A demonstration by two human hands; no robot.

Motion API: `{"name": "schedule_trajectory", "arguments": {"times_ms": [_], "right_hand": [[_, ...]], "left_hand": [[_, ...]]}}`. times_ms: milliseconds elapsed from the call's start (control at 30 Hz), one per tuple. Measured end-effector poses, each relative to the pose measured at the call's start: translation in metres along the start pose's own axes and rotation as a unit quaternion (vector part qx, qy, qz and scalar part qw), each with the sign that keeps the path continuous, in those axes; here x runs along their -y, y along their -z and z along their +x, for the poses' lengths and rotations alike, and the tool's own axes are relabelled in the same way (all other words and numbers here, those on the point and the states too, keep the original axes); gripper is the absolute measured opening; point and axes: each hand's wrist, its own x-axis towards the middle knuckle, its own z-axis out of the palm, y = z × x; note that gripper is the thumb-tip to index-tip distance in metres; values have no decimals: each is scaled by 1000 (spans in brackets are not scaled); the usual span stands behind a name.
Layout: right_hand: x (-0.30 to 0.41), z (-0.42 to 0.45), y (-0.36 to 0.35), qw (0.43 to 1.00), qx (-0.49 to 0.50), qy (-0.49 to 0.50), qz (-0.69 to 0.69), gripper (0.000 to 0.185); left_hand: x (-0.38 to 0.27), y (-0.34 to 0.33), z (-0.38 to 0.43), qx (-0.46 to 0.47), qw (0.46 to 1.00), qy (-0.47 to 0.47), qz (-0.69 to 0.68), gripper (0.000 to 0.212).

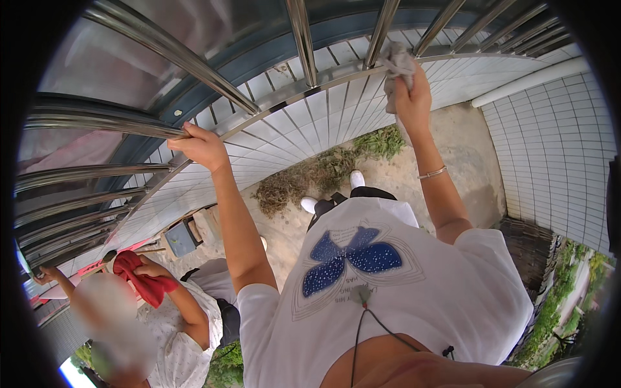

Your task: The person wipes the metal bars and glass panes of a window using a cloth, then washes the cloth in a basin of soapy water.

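My left hand (201, 147) grips the lower end of a shiny metal window bar (106, 124), just above the bottom rail. In my right hand (416, 99) is a crumpled grey cloth (399, 68), held against the flat metal rail (339, 76) that joins the bars' lower ends. Part of the cloth hangs below my fingers. Behind the bars lie a dark blue-grey window frame (262, 51) and reflecting glass. White tiles (301, 121) cover the sill and the wall beneath the rail.
At lower left another person (179, 334) holds a red cloth (140, 279) near the same bars. A grey-blue box (182, 239) and bricks sit by the wall base. Dry weeds (301, 182) lie on the concrete floor (451, 145). To the right are a white pipe (529, 80) and a tiled wall (558, 145).
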Motion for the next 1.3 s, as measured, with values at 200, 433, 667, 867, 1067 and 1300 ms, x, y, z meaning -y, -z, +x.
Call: {"name": "schedule_trajectory", "arguments": {"times_ms": [200, 433, 667, 867, 1067, 1300], "right_hand": [[-25, 22, -9, 971, 114, 48, -204, 45], [-73, 23, -1, 970, 148, -61, -183, 54], [-139, 31, 16, 947, 151, 77, -271, 57], [-115, 29, 5, 935, 158, 32, -316, 55], [-92, 18, 5, 946, 137, 79, -283, 54], [-83, 13, 3, 950, 124, 87, -272, 54]], "left_hand": [[7, -6, 1, 5, 1000, -17, -19, 26], [12, -1, -2, 9, 995, 88, 47, 25], [-1, 12, -4, 39, 990, 136, -13, 27], [-8, 9, -7, 33, 989, 142, -29, 26], [-12, 7, -5, 15, 991, 129, -31, 26], [-9, 2, -5, 14, 992, 125, -26, 26]]}}
